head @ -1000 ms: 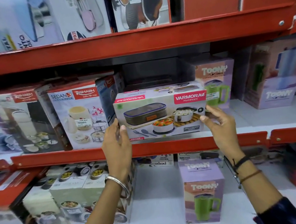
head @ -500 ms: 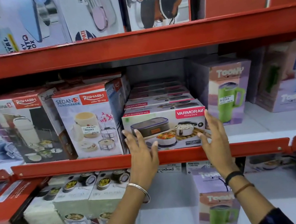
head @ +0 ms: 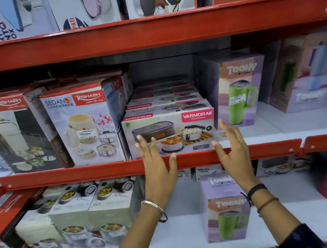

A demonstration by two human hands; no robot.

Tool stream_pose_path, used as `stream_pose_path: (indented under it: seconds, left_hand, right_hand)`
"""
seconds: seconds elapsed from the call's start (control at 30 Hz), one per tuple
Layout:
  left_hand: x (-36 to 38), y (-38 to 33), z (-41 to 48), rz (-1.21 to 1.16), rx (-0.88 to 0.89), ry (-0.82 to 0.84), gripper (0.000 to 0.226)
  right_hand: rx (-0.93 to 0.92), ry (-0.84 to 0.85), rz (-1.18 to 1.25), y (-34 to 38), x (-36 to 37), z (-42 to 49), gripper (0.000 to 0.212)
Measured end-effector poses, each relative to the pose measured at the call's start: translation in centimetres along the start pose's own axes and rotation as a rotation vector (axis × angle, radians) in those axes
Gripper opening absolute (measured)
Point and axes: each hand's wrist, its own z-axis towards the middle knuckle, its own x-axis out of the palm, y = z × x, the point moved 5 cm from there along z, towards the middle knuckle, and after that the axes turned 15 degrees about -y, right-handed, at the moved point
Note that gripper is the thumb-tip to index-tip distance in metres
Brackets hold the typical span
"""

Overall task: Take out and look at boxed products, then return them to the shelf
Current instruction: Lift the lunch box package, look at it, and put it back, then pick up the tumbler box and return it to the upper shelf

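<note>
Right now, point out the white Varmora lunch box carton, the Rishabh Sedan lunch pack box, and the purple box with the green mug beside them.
White Varmora lunch box carton (head: 179, 125): head view, front face.
Rishabh Sedan lunch pack box (head: 82, 127): head view, front face.
Purple box with green mug (head: 240, 93): head view, mug picture.

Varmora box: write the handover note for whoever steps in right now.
Left hand: open, empty, fingers spread in front of the Varmora box.
Right hand: open, empty, by the box's right end.
Box: on the middle shelf, at the front edge, between the Rishabh Sedan-3 box and the Toony mug box.
Done: box is on the shelf.
Left: take out and inspect another box.
</note>
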Motion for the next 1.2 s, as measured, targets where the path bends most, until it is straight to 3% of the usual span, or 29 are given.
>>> stream_pose_path:
  seconds: [0.13,0.33,0.43,0.57,0.73,1.07,1.2]
  left_hand:
    - [0.7,-1.8,-3.8,-0.175,0.093,0.003,0.043]
    - [4.2,1.2,-11.5,-0.244,-0.062,0.164,0.043]
    - [6.6,4.0,-14.9,-0.201,-0.234,0.243,0.052]
    - [9.6,6.6,-17.7,-0.119,-0.453,0.391,0.060]
    - [11.5,7.2,-19.1,-0.121,-0.534,0.438,0.061]
    - [7.0,2.9,-19.3,-0.348,-0.512,0.269,0.041]
    - [4.9,0.5,-18.3,-0.382,-0.482,0.195,0.045]
  right_hand:
    - [0.158,-0.080,0.106,-1.9,-3.3,-3.1,0.040]
    - [0.446,-0.057,0.039,-8.4,-7.7,-10.9,0.033]
    - [0.604,0.055,-0.015,-11.9,-8.4,-13.7,0.036]
    - [0.742,0.323,0.031,-14.3,-7.2,-15.6,0.051]
    - [0.731,0.464,0.079,-15.3,-6.2,-16.4,0.053]
    - [0.686,0.316,0.197,-13.1,-11.2,-14.3,0.041]
    - [0.658,0.230,0.302,-10.7,-13.3,-11.4,0.041]
